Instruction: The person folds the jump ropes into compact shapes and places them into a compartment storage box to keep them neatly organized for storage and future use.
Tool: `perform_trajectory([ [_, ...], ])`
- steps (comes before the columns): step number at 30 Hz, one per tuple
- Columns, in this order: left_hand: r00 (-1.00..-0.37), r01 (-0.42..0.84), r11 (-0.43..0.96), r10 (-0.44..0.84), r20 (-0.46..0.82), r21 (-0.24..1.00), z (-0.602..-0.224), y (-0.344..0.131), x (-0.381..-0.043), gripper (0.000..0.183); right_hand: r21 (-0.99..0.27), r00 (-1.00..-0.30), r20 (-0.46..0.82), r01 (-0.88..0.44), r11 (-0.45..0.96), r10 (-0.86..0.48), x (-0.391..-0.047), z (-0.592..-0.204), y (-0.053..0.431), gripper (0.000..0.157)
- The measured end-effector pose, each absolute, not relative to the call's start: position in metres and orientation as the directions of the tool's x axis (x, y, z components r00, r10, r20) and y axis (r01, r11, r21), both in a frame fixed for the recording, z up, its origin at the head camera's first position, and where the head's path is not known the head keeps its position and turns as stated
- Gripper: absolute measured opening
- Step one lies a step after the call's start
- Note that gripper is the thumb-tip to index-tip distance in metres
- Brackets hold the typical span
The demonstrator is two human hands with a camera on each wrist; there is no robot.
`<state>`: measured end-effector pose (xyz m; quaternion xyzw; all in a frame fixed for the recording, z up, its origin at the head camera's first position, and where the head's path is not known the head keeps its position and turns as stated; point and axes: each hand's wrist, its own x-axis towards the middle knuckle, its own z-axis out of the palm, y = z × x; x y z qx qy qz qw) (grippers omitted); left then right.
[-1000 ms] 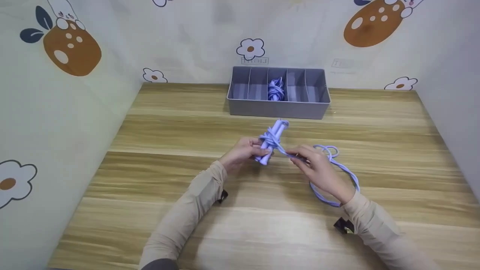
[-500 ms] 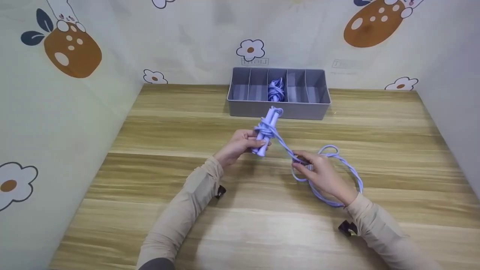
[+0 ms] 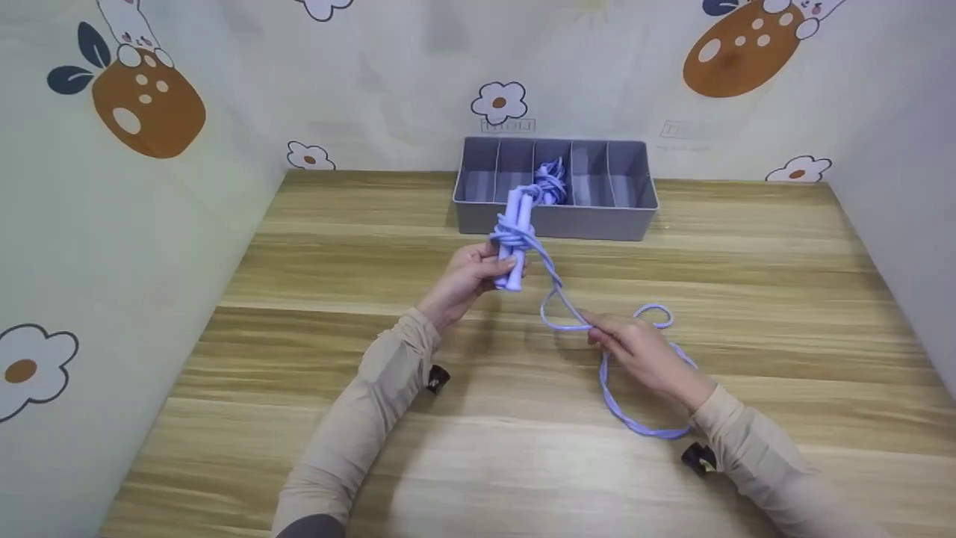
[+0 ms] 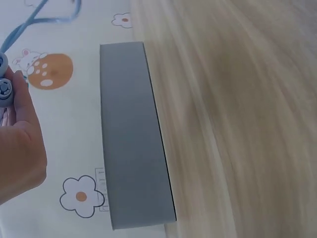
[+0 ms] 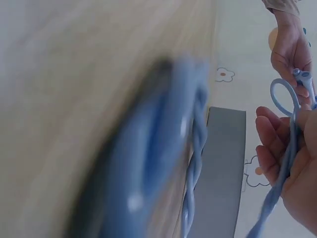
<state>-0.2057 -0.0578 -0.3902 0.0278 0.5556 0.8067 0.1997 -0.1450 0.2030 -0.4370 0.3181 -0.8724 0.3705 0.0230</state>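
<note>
My left hand [image 3: 461,282] grips the two pale blue handles of a jump rope [image 3: 523,213], held together upright with cord wound round their middle. From that winding a doubled, twisted cord runs down to my right hand [image 3: 648,357], which pinches it between thumb and fingers. Past the right hand, the cord's remaining length hangs and curves in a loose loop. In the right wrist view the cord [image 5: 281,181] crosses the palm below a small loop. At the left wrist view's edge the handle ends [image 4: 6,89] show beside the thumb.
A grey tray [image 3: 553,223] with five compartments stands at the back of the wooden table [image 3: 336,254]. Its middle compartment holds another bundled blue jump rope [image 3: 553,179], partly overlapped by the held handles. A patterned cloth [image 3: 388,82] rises behind.
My left hand has moved up and left with the handles, which now stand more upright. My right hand has slid along the cord, leaving a longer stretch between the hands.
</note>
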Motion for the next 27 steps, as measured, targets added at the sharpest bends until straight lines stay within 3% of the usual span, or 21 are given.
perform_trajectory([
  [6,-0.909,-0.296,-0.290,0.377,-0.176,0.910,-0.388,-0.060,-0.204,0.030,-0.681,-0.804,0.152,-0.507,0.528,-0.576,-0.153,-0.433,0.214,0.032],
  [14,-0.916,-0.284,-0.295,0.363,-0.168,0.912,-0.384,-0.056,-0.199,0.031,-0.688,-0.724,0.023,-0.511,0.514,-0.689,-0.158,-0.427,0.220,0.038],
  [18,-0.913,-0.270,-0.303,0.382,-0.143,0.914,-0.383,-0.055,-0.196,0.032,-0.763,-0.707,-0.030,-0.441,0.474,-0.707,-0.160,-0.427,0.225,0.035],
  [27,-0.815,-0.265,-0.197,0.568,-0.111,0.944,-0.381,-0.051,-0.191,0.033,-0.862,-0.723,-0.152,-0.236,0.448,-0.674,-0.191,-0.425,0.236,0.019],
])
